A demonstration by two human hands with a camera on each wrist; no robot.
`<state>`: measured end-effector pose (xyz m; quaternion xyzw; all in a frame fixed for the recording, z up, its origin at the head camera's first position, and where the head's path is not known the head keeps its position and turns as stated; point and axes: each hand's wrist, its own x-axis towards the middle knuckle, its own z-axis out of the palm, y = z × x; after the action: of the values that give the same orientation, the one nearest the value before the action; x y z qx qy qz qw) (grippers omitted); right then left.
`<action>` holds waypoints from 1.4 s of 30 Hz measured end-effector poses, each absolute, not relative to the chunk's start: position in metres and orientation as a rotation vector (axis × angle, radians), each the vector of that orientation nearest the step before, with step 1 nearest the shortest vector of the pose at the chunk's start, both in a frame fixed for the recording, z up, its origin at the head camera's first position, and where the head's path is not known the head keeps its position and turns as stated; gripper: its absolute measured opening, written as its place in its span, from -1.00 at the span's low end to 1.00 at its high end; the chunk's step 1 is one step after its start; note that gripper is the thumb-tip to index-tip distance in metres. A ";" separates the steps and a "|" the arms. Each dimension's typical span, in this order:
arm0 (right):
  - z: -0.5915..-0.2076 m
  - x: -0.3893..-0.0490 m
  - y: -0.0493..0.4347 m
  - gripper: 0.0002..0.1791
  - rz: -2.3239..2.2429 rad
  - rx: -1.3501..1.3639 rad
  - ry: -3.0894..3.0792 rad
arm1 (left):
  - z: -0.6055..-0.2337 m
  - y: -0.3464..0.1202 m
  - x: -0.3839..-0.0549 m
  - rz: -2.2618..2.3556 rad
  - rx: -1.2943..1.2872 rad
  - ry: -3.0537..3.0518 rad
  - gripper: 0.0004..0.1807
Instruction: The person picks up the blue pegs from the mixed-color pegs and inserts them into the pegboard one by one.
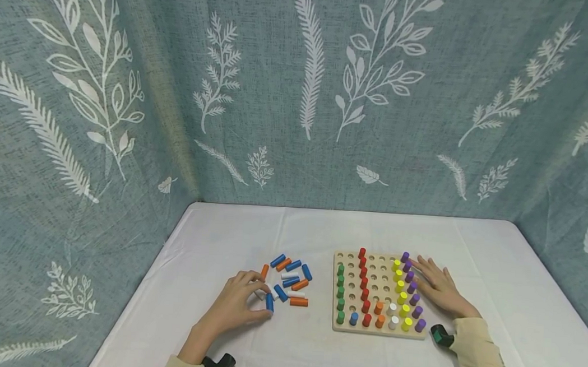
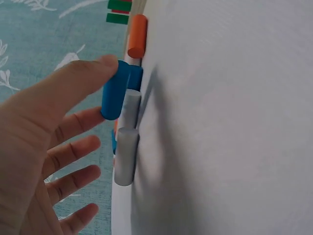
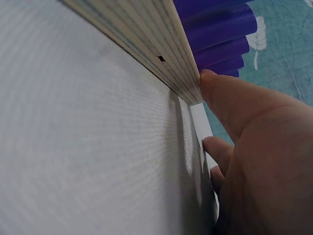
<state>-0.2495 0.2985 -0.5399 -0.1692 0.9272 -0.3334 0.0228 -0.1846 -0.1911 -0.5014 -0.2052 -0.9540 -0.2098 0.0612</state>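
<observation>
Blue and smooth, one short peg (image 1: 269, 302) sits pinched between the thumb and a finger of the left hand (image 1: 240, 301), to the left of the pegboard (image 1: 379, 282); the other fingers spread loosely. Whether it is clear of the cloth I cannot tell from my feeds.

Between that hand and the pegboard's left edge I see a loose heap of blue, white and orange pegs (image 1: 299, 302), plain flat-ended cylinders lying at odd angles.

On the pegboard, I judge the sorting by colour a little over half done. Red pegs (image 1: 364, 294) and purple pegs (image 1: 415, 299) fill their columns end to end; yellow pegs (image 1: 402, 298) and green pegs (image 1: 340, 292) nearly do. Left to fill, mostly, are the blue, orange and white columns, whose few pegs stand at the near edge below rows of bare round holes.

Pale wood makes up the pegboard, and my right wrist feed shows layered bands along its side. By its right edge rests the right hand (image 1: 439, 289), fingers extended and gripping nothing, thumb tip seemingly against the edge.

Beneath the pegboard spreads a white, faintly creased cloth (image 1: 304, 352); beyond it hangs a blue-grey woven curtain (image 1: 264, 92) printed with white leaves.
</observation>
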 end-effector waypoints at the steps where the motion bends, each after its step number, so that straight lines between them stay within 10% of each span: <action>1: -0.540 -0.249 0.298 -0.39 -1.036 -0.524 2.868 | -0.501 -0.191 -0.185 -0.648 -0.633 -2.875 -0.59; 42: -0.542 -0.253 0.302 -0.41 -1.046 -0.547 2.868 | -0.496 -0.150 -0.203 -2.130 -0.742 -2.392 -0.52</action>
<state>-0.2526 0.3019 -0.5425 -0.1763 0.9246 -0.3372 0.0199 -0.2032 -0.1496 -0.4961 -0.2252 -0.7255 -0.6463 -0.0730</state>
